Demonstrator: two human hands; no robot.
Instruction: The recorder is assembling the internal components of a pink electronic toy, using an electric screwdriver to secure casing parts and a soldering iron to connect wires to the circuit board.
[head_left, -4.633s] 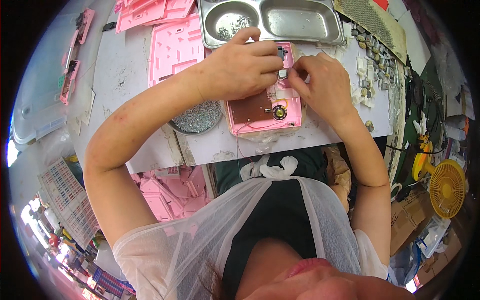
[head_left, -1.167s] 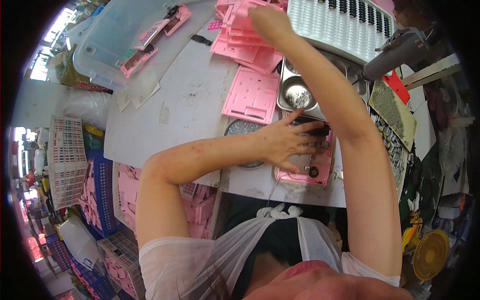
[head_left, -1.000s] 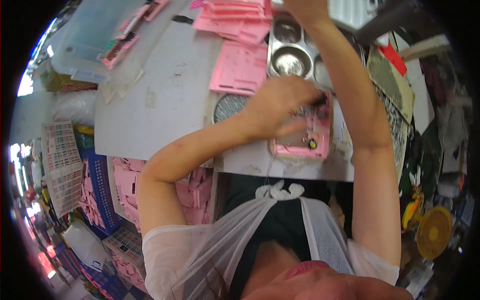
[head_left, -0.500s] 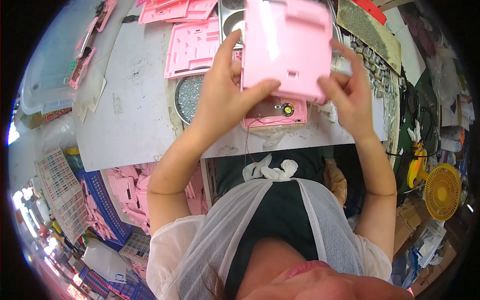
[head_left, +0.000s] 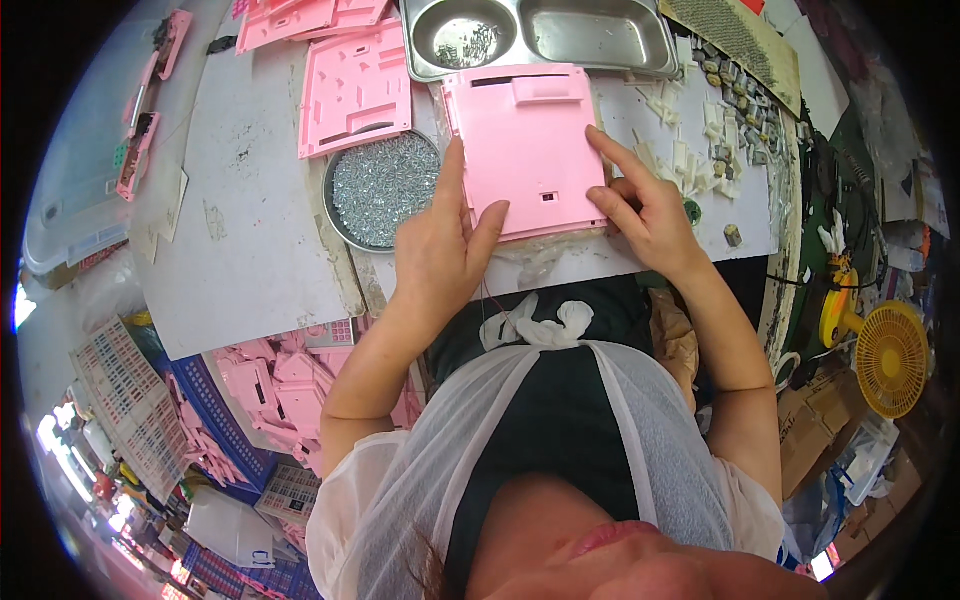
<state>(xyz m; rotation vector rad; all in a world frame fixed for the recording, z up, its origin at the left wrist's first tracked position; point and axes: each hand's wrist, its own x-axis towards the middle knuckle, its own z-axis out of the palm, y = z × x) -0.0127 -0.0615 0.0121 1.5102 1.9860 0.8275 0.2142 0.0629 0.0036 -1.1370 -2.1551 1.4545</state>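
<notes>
A rectangular pink plastic casing [head_left: 525, 150] lies flat side up on the table before me, with a slot along its far edge and a small square hole near its front. At its left edge is my left hand [head_left: 440, 240], index finger along the side and thumb at the near corner. My right hand [head_left: 650, 215] grips the right edge with thumb and fingers. Beneath the casing, the pink part with wires is covered; only a thin wire trails off the front. Left of it stands a round bowl [head_left: 330, 205] full of small silver screws.
A metal compartment tray [head_left: 517, 28] sits behind the casing. Pink panels [head_left: 355, 85] are stacked at the far left. White plastic pieces [head_left: 685, 165] and small motors [head_left: 745, 115] spread at the right. A yellow fan [head_left: 888, 360] and a blue crate [head_left: 215, 415] flank the table.
Both hands have lowered the pink casing toward me, from above the table onto the pink part with wires. It now covers that part, and the metal tray shows behind.
</notes>
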